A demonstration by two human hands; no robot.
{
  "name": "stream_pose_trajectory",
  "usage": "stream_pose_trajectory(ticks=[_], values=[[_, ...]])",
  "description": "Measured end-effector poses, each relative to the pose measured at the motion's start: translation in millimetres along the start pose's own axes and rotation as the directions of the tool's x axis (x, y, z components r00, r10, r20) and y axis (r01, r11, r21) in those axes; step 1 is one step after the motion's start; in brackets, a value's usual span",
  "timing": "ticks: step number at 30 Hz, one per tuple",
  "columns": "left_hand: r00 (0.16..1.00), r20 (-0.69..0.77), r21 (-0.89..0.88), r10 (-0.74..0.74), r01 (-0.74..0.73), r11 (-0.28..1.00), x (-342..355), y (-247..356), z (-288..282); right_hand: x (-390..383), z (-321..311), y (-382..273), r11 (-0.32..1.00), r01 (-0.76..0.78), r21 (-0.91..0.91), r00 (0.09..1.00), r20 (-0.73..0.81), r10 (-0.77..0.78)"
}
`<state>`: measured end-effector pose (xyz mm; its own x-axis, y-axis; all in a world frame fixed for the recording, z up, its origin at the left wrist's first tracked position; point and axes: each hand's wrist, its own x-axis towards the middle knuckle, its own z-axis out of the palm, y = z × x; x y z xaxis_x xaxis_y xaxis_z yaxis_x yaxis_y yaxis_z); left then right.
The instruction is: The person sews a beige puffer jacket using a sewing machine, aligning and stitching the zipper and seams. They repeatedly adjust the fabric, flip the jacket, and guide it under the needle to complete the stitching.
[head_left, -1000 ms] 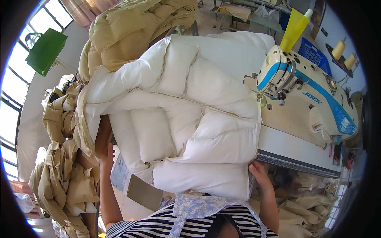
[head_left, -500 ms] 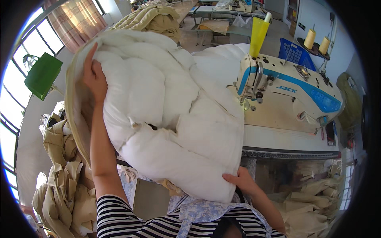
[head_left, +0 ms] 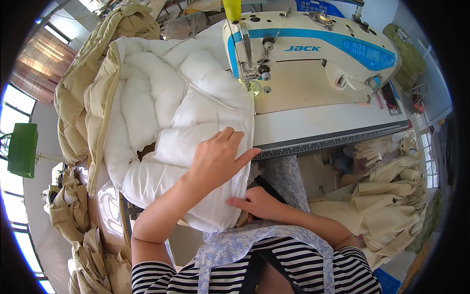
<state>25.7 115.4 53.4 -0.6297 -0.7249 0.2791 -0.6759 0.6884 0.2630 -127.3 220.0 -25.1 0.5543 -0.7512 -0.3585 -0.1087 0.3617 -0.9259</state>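
Note:
A padded jacket with white quilted lining (head_left: pixel 142 103) lies spread across the sewing machine table, its beige shell and zipper edge folded to the left. Its right edge runs under the needle area of the white-and-blue sewing machine (head_left: pixel 313 44). My left hand (head_left: pixel 218 159) rests on the lining near that edge, fingers spread and thumb pointing right. Just below, my right hand (head_left: pixel 262 202) grips the jacket's near right edge, thumb on top and the other fingers partly hidden underneath. A dark gap shows between the quilted sections on the lining's left.
A black ruler strip (head_left: pixel 333 140) borders the table's front edge. Beige fabric pieces (head_left: pixel 382 201) are heaped at the lower right, and more beige garments (head_left: pixel 73 206) hang at the left. A green lamp-like object (head_left: pixel 22 149) stands at the far left.
My left hand has come down from the raised far left edge to the right side of the lining. The jacket now lies flatter, its beige side fallen leftward. The view has shifted.

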Motion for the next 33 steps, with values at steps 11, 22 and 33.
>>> stream_pose_trajectory(ticks=[11,22,33], values=[[0.979,-0.099,0.165,-0.178,0.192,0.967,14.8,-28.5,35.9,-23.3,-18.4,24.2,0.978,0.201,-0.053,0.979,-0.019,-0.202],[0.985,-0.086,0.348,0.149,-0.11,0.931,29.7,-25.5,73.3,8.8,-83.3,-40.4,0.654,0.378,-0.655,0.619,-0.346,-0.705],[0.99,0.042,0.397,0.135,-0.14,0.907,31.5,-22.7,81.6,116.3,-134.7,-82.5,0.768,0.582,-0.267,0.812,0.144,-0.565]])
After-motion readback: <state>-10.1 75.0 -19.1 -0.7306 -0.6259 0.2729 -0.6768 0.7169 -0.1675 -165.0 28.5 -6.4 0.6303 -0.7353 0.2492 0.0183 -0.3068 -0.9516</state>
